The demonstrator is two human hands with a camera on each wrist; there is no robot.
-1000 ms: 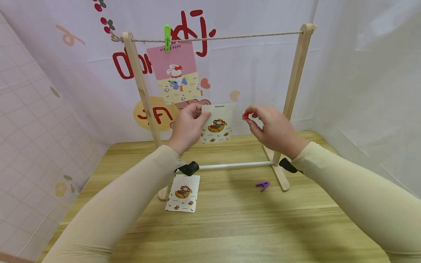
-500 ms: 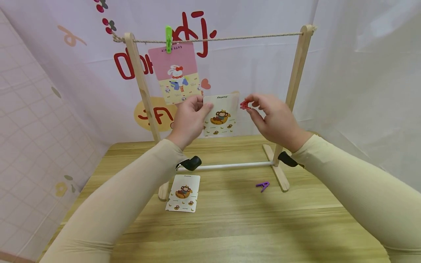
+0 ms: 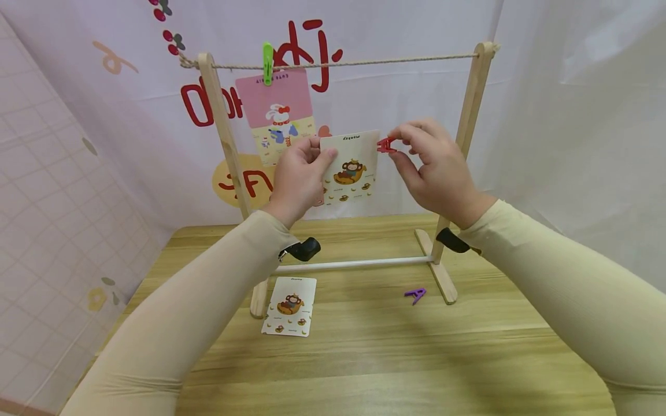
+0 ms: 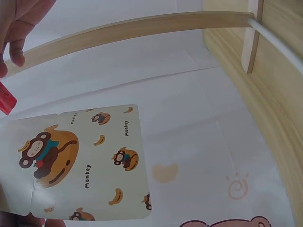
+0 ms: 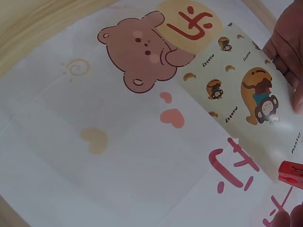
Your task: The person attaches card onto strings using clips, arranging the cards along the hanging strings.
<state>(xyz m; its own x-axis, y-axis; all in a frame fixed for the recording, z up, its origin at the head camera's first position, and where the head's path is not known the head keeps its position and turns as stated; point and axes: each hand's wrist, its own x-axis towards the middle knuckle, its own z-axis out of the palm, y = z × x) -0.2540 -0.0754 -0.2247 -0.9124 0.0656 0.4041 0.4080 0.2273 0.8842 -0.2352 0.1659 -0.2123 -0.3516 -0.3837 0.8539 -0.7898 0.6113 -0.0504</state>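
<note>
My left hand (image 3: 302, 176) pinches a cream monkey card (image 3: 350, 167) by its left edge, thumb in front. The card hangs in the air below the rope (image 3: 395, 60), its "monkey" lettering upside down along the top. My right hand (image 3: 434, 167) pinches a small red clothespin (image 3: 385, 145) between thumb and fingertips, its tip right at the card's upper right edge. In the left wrist view the red clothespin (image 4: 5, 99) shows above the card (image 4: 85, 165). The right wrist view has the clothespin (image 5: 291, 174) beside the card's corner. Behind the card, my left fingers are partly hidden.
A pink and yellow rabbit card (image 3: 276, 110) hangs from the rope by a green clothespin (image 3: 267, 63). Wooden posts (image 3: 472, 104) hold the rope, with a white bar (image 3: 364, 263) low between them. Another monkey card (image 3: 289, 306) and a purple clothespin (image 3: 415, 295) lie on the table (image 3: 374, 358).
Both hands have risen toward the rope, carrying the monkey card and the red clothespin. The clothespin has come closer to the card's right edge.
</note>
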